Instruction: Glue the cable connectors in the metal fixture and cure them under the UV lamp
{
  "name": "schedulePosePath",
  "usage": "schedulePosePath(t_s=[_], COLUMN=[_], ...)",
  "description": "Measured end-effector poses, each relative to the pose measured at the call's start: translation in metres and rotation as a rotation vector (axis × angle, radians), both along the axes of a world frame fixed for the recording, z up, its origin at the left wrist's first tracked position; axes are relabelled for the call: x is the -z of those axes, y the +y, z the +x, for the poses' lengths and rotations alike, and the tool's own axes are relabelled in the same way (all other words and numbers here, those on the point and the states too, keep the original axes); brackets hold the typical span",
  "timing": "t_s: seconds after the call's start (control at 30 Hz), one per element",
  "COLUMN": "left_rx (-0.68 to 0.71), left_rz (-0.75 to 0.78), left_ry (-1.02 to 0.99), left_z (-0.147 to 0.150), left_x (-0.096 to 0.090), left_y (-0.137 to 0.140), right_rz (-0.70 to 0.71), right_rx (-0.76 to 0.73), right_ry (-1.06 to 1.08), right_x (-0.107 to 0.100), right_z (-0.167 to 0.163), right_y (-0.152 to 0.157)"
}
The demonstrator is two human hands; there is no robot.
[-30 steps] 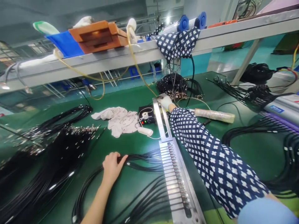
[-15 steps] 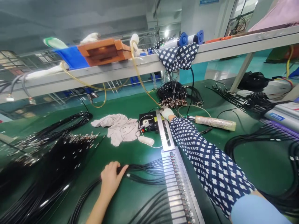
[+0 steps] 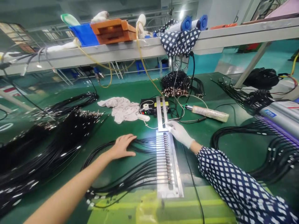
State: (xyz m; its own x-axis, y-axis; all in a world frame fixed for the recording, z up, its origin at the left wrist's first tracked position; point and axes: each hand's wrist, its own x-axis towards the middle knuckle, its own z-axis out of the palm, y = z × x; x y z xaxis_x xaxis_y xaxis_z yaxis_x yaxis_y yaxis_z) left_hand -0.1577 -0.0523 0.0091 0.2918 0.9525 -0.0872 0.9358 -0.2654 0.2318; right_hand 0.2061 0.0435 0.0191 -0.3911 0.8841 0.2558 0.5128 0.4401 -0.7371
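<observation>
My left hand is bare and lies over a bundle of black cables, its fingers stretched out and the thumb apart. The cable ends sit side by side in a long metal fixture with a row of slots. At the fixture's far end lies a slotted metal plate, reaching over the black control box. My right hand, in a white glove, pinches the plate's right edge near where it meets the fixture; the fingertips are partly hidden.
Black cable bundles lie at left and right. A white cloth and a plastic-wrapped handle tool flank the control box. A shelf crosses behind, carrying an orange bin. Yellow-green sheeting covers the near table.
My right hand has come back from the plate's far end to its near end. My left hand has loosened from around the cables, fingers now extended. The view has shifted, showing the fixture's near end.
</observation>
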Motion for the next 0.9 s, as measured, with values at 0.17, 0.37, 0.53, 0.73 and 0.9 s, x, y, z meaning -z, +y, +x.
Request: schedulePosePath(t_s=[0.17,0.37,0.53,0.73,0.9], left_rx=[0.128,0.143,0.098,-0.006,0.027], left_rz=[-0.22,-0.5,-0.753,-0.624,-0.563], left_ry=[0.046,0.058,-0.05,-0.305,-0.198], left_z=[0.036,0.046,0.047,0.052,0.036], left_x=[-0.028,-0.052,-0.082,-0.106,-0.066], left_y=[0.026,0.044,0.05,0.045,0.026], right_rz=[-0.025,0.054,0.115,0.11,0.11], right_rx=[0.148,0.093,0.045,0.023,0.02], right_ry=[0.075,0.029,-0.053,-0.09,-0.094], right_x=[0.042,0.042,0.04,0.037,0.036], right_z=[0.024,0.014,0.01,0.011,0.012], right_y=[-0.035,-0.035,-0.038,-0.038,-0.038])
